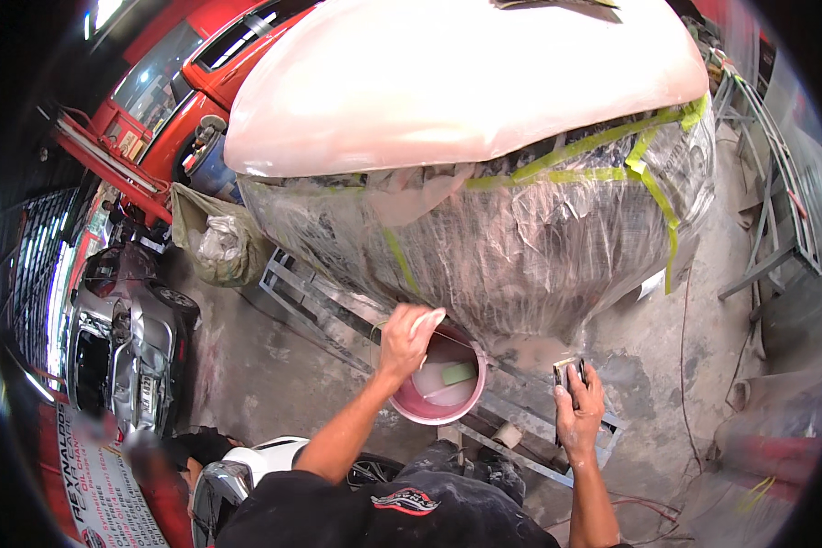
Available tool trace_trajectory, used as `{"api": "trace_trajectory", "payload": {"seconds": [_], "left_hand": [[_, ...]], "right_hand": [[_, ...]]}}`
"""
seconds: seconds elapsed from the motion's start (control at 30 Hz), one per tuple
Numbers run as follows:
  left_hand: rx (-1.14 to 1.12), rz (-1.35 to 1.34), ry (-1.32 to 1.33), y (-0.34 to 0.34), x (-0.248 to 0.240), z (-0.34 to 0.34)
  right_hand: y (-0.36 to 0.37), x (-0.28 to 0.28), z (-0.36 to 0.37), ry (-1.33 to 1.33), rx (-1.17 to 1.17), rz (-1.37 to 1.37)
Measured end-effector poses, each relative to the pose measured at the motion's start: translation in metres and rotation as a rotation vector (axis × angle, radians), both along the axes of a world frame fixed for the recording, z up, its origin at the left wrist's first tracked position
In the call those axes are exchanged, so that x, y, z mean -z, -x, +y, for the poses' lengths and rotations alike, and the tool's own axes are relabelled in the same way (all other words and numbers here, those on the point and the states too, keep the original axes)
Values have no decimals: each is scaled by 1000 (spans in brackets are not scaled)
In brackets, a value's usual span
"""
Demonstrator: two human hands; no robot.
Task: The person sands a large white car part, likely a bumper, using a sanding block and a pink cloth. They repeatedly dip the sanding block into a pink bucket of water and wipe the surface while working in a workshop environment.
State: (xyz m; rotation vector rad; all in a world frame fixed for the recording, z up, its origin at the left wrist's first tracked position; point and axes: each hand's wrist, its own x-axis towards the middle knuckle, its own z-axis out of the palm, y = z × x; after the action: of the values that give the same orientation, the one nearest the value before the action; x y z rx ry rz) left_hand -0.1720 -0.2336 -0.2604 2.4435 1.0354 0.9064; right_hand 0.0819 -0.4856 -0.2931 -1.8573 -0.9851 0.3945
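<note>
My left hand (406, 340) is closed over the rim of a pink bucket (408, 402). A whitish piece (428, 321), cloth or sponge, pokes out of its fingers; blur hides which. Inside the bucket is cloudy liquid (429, 379) with a light green block (458, 373) lying in it. Further right, my right hand (579, 411) grips a small dark sanding block (559, 384), its top edge pale, held apart from the car. Ahead stands a car whose hood (466, 82) is coated pale pinkish-white. Wrinkled clear plastic sheeting (484, 247) and yellow-green masking tape (658, 205) cover its front.
A metal frame (320, 310) lies low under the bucket and my legs. Grey metal stands (776, 219) are at the right, and hoses (688, 365) cross the concrete floor. To the left are a filled sack (217, 242), a red vehicle (215, 73) and a damaged grey car (137, 338).
</note>
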Motion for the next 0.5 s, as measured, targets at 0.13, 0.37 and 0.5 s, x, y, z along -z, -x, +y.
{"api": "trace_trajectory", "payload": {"seconds": [0.13, 0.37, 0.5], "left_hand": [[-377, -62, 900, 47, 83, -25], [-382, 217, 763, 34, 186, -12], [-281, 305, 740, 26, 270, 14]], "right_hand": [[12, 21, -5, 37, -26, 73], [32, 45, 5, 83, -110, 107], [41, 47, 22, 89, -187, 123]]}}
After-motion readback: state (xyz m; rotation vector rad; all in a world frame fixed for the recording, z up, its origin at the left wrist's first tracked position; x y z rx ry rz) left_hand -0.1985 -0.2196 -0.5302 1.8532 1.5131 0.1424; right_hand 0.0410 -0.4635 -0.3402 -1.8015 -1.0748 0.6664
